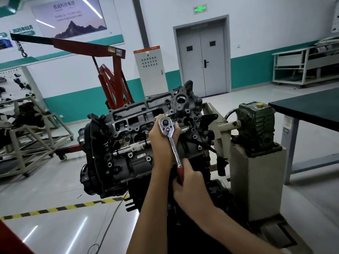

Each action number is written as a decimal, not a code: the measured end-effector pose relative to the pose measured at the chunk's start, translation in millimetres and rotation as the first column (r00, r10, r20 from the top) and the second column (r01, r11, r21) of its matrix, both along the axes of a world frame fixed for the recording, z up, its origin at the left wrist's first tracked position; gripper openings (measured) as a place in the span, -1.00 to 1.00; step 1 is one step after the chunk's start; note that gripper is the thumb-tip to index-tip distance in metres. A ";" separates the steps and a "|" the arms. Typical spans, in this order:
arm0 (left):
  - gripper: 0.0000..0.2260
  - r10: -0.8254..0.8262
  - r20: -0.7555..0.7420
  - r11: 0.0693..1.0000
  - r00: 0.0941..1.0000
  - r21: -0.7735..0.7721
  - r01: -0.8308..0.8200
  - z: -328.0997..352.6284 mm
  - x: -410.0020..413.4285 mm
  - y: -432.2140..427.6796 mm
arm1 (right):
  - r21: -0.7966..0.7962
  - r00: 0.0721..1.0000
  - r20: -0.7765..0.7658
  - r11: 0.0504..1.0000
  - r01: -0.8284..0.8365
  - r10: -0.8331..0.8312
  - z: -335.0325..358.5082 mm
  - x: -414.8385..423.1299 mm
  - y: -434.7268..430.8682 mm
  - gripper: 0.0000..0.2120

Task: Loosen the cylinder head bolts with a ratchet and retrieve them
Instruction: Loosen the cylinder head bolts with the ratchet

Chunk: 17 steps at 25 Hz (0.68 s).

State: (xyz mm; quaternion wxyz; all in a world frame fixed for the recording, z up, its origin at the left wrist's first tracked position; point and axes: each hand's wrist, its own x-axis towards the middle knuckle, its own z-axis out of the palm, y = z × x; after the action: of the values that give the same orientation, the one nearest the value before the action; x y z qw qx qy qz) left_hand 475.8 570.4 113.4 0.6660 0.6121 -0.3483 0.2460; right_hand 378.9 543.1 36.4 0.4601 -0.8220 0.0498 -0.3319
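**Left hand** [162, 138]: forearm rises from the bottom centre of the frame to mid-frame. The hand sits behind the ratchet's head, fingers curled round it, and grips it against the engine [128, 125].

**Right hand** [191, 182]: forearm enters from the lower right, below and right of the left hand. The fingers are wrapped round the ratchet's red handle in a closed grip.

**Ratchet** [173, 143]: chrome, with a round head that has a dark centre and faces the camera. A slim polished shaft runs down and slightly right to a red grip. It lies at mid-frame, over the engine's right half. The head is in the left hand and the grip in the right, with bare shaft showing between the two hands. A short chrome stub shows just right of the left hand, pointing into the engine. Whether it joins the ratchet cannot be told.

**Engine**: dark grey casting, tilted, upper face open with many holes.

**Chrome bar** [131, 149]: lies across the engine, left of the left hand, and carries a barcode label.

**Surroundings**: green gearbox [256, 123] on a cream stand [256, 180] to the right. Dark-topped counter [311, 107] at the right edge. Red hoist [113, 79] at upper left.
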 end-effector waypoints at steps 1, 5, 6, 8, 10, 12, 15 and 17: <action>-0.62 0.003 0.005 1.000 1.000 -0.004 -0.003 0.6 1.2 1.0 | 0.010 1.000 0.004 1.000 -0.027 0.027 -0.5 1.2 6.1 -0.79; -0.62 -0.031 -0.061 0.999 0.998 0.013 0.032 7.5 4.6 6.8 | -0.294 0.989 -0.123 0.949 -0.111 0.077 27.6 -13.6 -52.4 -0.79; -0.63 -0.045 -0.073 0.999 0.996 0.025 0.047 8.8 5.3 7.1 | -0.431 0.983 -0.168 0.891 -0.140 0.073 44.9 -16.1 -76.6 -0.80; -0.62 -0.060 -0.056 0.996 0.997 0.058 0.063 10.0 6.2 8.2 | -0.694 0.979 -0.201 0.709 -0.128 -0.020 83.2 -13.6 -115.2 -0.82; -0.60 -0.079 -0.055 0.994 0.995 0.067 0.083 10.0 7.4 11.5 | -0.816 0.988 -0.116 0.576 -0.036 -0.103 103.1 -8.2 -130.7 -0.84; -0.60 -0.065 -0.033 0.994 0.997 0.088 0.068 7.5 8.2 13.7 | -0.745 0.989 -0.125 0.666 -0.044 -0.074 86.0 -9.3 -120.7 -0.82; -0.61 0.011 0.041 0.994 0.999 0.106 -0.015 1.0 2.5 10.5 | -0.346 0.995 -0.097 0.938 0.002 -0.038 30.9 -16.0 -62.0 -0.76; -0.67 0.009 0.043 0.997 0.999 0.076 -0.012 -2.7 -0.2 7.7 | -0.051 0.998 -0.043 0.998 0.034 -0.036 9.9 -8.1 -15.5 -0.78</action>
State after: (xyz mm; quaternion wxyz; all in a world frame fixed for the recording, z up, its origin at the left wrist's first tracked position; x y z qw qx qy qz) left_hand 475.6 578.1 110.8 0.6333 0.6335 -0.3684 0.2488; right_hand 370.8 527.6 46.3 0.4321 -0.8394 0.0659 -0.3231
